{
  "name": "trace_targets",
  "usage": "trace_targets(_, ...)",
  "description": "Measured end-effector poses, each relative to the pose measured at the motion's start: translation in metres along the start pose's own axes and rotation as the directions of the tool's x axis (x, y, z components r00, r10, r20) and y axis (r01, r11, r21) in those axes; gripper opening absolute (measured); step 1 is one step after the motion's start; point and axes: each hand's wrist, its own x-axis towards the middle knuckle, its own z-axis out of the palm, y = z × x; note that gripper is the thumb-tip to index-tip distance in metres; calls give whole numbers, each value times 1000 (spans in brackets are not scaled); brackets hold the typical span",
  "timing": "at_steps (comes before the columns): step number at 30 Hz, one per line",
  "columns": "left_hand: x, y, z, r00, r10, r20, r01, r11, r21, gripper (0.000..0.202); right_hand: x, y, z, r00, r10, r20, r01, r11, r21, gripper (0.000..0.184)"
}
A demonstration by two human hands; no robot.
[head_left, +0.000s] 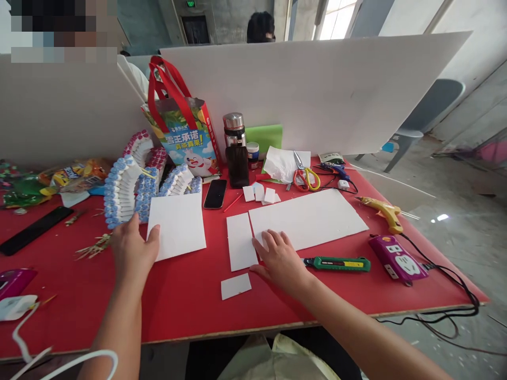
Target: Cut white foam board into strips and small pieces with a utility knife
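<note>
White square panel (178,224): left of centre on red bench (186,301); left hand (133,247) at its left edge, thumb against it, grip cannot be told. Right hand (282,259): loosely spread, grasping nothing, fingers over long white panel (312,214). Narrow panel (240,243): just beside, left. Red strip between square and narrow panel; wider stretch to front edge. Green cutter (340,264): tip hard to make out beside right hand. Purple object (18,282): cut off at left. Person (261,27): mostly hidden behind partition (317,89).

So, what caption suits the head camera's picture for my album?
Left hand at a white square, right hand on a larger white sheet, green cutter on the red table.
</note>
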Motion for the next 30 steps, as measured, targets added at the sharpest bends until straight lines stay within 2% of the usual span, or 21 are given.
trace_targets(1,-7,8,5,984,73,-165,-49,989,141,70,0,0,0,1000,-1,5,1,1000,0,65)
trace_targets(2,-15,17,12,970,129,-205,-88,976,201,65,0,0,0,1000,-1,12,1,1000,-1,65)
trace_targets(3,-25,27,21,972,127,-200,-93,981,171,60,1,-1,0,1000,2,18,-2,1000,-2,65)
trace_targets(4,-35,37,30,994,60,-93,-54,996,67,57,1,-1,0,1000,5,20,-5,1000,-3,65)
trace_targets(5,-45,47,41,995,-44,86,51,995,-84,56,1,-2,-1,1000,8,24,-8,1000,-5,65)
trace_targets(6,-53,55,51,950,-145,276,214,948,-236,59,1,-2,-1,1000,12,26,-12,1000,-6,65)
trace_targets(7,-60,62,61,869,-201,452,368,873,-320,62,1,-2,-1,1000,16,26,-16,1000,-6,65)
trace_targets(9,-67,71,75,811,-223,540,450,829,-333,60,0,-2,-1,1000,17,25,-17,1000,-3,64)
trace_targets(11,-67,77,83,791,-239,563,484,806,-339,61,-1,-2,0,1000,13,16,-13,1000,3,64)
trace_targets(16,-52,89,92,800,-251,545,482,810,-335,69,-3,0,4,1000,9,-19,-9,1000,22,60)
trace_targets(20,-45,91,102,800,-131,586,415,826,-382,45,-9,1,-3,998,23,-64,-17,995,95,56)
trace_targets(22,-40,85,105,828,-115,549,387,826,-410,41,-14,-3,-10,995,32,-89,-16,984,176,48)
trace_targets(24,-35,77,103,867,-126,482,364,822,-439,46,-19,-12,-15,996,-6,-90,28,970,240,37)
trace_targets(26,-31,71,99,888,-123,444,350,806,-477,49,-19,-24,-14,993,-99,-67,114,957,266,31)
trace_targets(28,-28,70,94,884,-104,455,359,774,-522,48,-16,-36,-8,983,-181,-35,183,945,270,28)
trace_targets(30,-26,73,92,878,-70,474,364,740,-565,47,-13,-43,-1,980,-200,-13,195,940,279,26)
